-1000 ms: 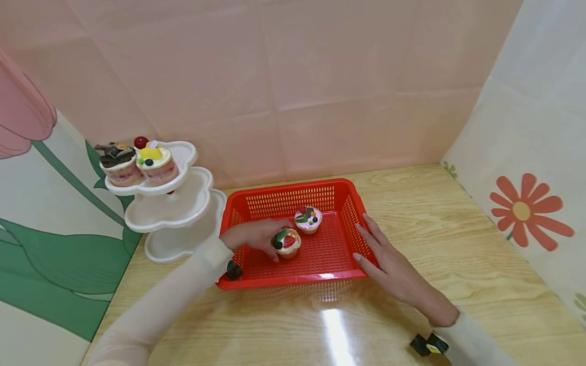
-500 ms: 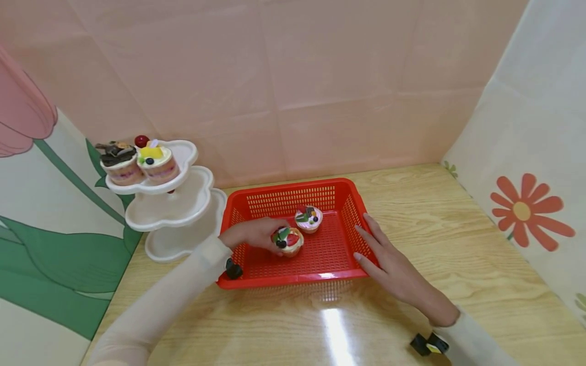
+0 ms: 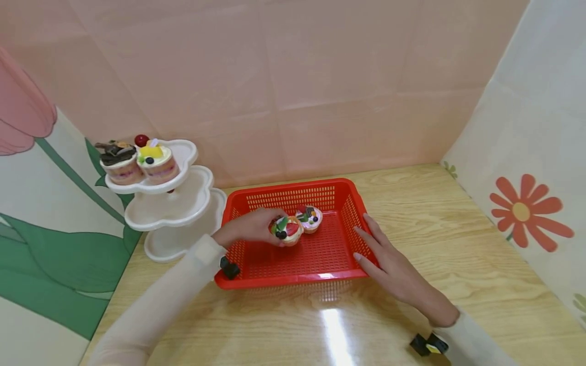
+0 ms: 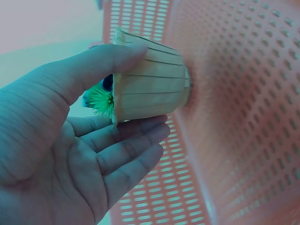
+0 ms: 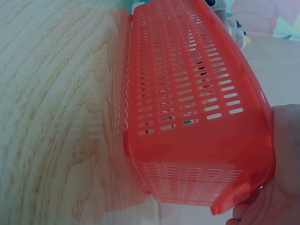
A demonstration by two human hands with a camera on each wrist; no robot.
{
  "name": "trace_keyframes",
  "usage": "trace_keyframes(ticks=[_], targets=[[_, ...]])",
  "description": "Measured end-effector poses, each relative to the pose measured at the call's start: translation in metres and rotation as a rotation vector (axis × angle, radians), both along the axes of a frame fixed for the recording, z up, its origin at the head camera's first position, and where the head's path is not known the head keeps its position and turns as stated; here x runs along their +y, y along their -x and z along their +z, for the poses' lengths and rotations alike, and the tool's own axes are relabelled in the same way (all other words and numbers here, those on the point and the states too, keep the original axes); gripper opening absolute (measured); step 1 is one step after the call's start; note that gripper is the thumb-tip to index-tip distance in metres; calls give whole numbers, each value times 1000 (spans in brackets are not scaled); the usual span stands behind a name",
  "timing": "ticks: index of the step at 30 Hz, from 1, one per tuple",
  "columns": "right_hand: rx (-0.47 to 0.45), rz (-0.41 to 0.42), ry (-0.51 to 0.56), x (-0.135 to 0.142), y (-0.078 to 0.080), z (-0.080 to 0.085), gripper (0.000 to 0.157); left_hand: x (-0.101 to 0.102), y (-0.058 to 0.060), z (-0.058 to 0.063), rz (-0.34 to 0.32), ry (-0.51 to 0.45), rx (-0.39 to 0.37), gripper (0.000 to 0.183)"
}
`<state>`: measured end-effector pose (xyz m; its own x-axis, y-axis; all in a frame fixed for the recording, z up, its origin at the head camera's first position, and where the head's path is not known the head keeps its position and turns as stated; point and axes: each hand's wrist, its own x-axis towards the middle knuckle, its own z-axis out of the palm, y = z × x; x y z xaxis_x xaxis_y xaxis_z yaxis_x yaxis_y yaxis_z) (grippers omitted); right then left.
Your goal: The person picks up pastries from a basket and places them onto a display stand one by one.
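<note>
Inside the red basket (image 3: pixel 284 279), my left hand (image 3: pixel 256 225) holds a cupcake (image 3: pixel 290 233) topped with a strawberry piece, green leaves and dark berries. In the left wrist view the thumb lies on one side of the pleated cupcake wrapper (image 4: pixel 152 82) and the fingers on the other; whether its base touches the basket floor cannot be told. A second cupcake (image 3: pixel 313 219) with fruit topping stands right beside it, farther back. My right hand (image 3: pixel 396 267) rests on the basket's right rim with fingers extended. The right wrist view shows it at the basket's outer wall (image 5: pixel 201 136).
Left of the basket stands a white three-tier stand (image 3: pixel 169 221). Its top tier bears a chocolate-topped dessert (image 3: pixel 120 168) and a yellow-topped dessert (image 3: pixel 160 165), with a red ball finial behind. A pink backdrop (image 3: pixel 329 101) closes the far side of the wooden table (image 3: pixel 421 218).
The left hand has taken a fuller grip on the nearer cupcake and moved it slightly away from me, up against the second cupcake in the head view. The right hand stays put.
</note>
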<state>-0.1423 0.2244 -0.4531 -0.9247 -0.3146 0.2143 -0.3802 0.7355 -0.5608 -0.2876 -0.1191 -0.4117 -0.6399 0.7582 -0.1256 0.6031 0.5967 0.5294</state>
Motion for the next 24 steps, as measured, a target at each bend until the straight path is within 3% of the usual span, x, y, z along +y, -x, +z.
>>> trace_keyframes(ticks=[10, 16, 24], targets=[[2, -2, -5, 0, 0, 0, 64, -15, -3, 26, 79, -103, -14, 56], [6, -7, 1, -1, -1, 0, 65, -31, -7, 40, 117, -146, 31, 57], [-2, -3, -5, 0, 0, 1, 66, -54, -15, 47, 180, -181, 41, 57]])
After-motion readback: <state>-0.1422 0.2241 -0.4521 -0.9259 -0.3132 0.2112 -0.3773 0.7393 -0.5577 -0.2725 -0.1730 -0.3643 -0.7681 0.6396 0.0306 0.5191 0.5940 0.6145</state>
